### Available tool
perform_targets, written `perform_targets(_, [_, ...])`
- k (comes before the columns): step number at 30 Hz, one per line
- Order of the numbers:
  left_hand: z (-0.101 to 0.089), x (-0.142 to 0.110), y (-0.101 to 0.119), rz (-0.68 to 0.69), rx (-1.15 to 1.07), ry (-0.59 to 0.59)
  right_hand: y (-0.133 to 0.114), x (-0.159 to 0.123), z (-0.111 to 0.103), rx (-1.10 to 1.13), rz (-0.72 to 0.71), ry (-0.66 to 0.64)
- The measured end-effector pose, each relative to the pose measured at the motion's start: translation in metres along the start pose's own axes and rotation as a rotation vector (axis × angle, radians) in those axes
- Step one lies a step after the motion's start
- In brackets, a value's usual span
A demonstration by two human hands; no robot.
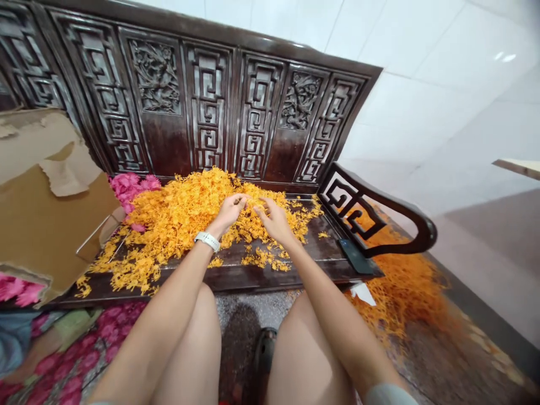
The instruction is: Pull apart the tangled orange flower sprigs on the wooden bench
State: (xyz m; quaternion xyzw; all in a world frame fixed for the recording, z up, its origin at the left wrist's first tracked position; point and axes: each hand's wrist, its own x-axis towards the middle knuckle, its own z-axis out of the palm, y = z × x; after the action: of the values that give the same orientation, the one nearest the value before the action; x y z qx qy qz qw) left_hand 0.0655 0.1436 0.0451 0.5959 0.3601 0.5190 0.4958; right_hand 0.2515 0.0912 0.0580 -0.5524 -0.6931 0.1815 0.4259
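The left hand (228, 215) and right hand (274, 220) were partly closed, fingertips among a loose heap of orange petals (181, 230) on a carved dark wooden bench (253, 277); any grip was impossible to tell. The petals looked light, soft and fragile, best taken in gentle pinches.

A dark carved wooden bench (206, 107) is set against a white tiled wall (434, 112), and 2 relief panels (155, 76) are cut into its back. Torn cardboard (50, 191) is propped beside pink flowers (130, 188); a floral cloth (80, 354) and what appears to be a dark clog (264, 360) are seen below.
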Motion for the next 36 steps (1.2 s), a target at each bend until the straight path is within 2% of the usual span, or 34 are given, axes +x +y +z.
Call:
perform_targets(5, [0.007,-0.002,0.006,0.028,0.090,-0.136,0.007,0.011,0.007,0.394,0.174,0.129])
perform_targets(9, [0.007,-0.002,0.008,0.005,0.184,-0.175,0.016,0.015,0.006,0.633,0.338,0.179])
perform_targets(11, [0.008,0.001,0.006,-0.001,0.186,-0.152,0.017,0.013,0.005,0.715,0.371,0.179])
perform_targets(13, [0.013,0.005,0.002,0.001,0.146,-0.068,0.013,0.010,0.006,0.742,0.365,0.157])
perform_targets(15, [0.018,0.010,-0.003,-0.010,0.091,0.056,0.002,0.003,0.008,0.662,0.264,0.119])
perform_targets(17, [0.025,0.015,-0.008,-0.033,0.011,0.134,-0.012,-0.005,0.009,0.438,0.061,0.060])
perform_targets(19, [0.030,0.017,-0.010,-0.036,-0.060,0.151,-0.024,-0.012,0.007,0.188,-0.126,-0.002])
perform_targets(22, [0.036,0.015,-0.012,0.001,-0.059,0.140,-0.029,-0.015,-0.003,0.025,-0.229,-0.091])
perform_targets(26, [0.041,0.013,-0.016,0.024,0.043,0.130,-0.024,-0.013,-0.016,0.033,-0.213,-0.192])
perform_targets(28, [0.038,0.017,-0.021,0.022,0.075,0.173,-0.031,-0.018,-0.016,0.115,-0.209,-0.226])
perform_targets(30, [0.030,0.023,-0.028,-0.015,0.077,0.322,-0.048,-0.030,-0.013,0.260,-0.225,-0.373])
perform_targets(32, [0.016,0.030,-0.037,-0.074,0.056,0.483,-0.070,-0.044,-0.010,0.379,-0.249,-0.632])
perform_targets(34, [0.002,0.034,-0.043,-0.088,0.042,0.528,-0.084,-0.051,-0.012,0.435,-0.243,-0.817])
perform_targets(35, [-0.004,0.034,-0.045,-0.066,0.042,0.519,-0.085,-0.050,-0.015,0.460,-0.219,-0.845])
perform_targets(36, [-0.008,0.034,-0.045,-0.035,0.046,0.508,-0.081,-0.047,-0.020,0.496,-0.180,-0.821])
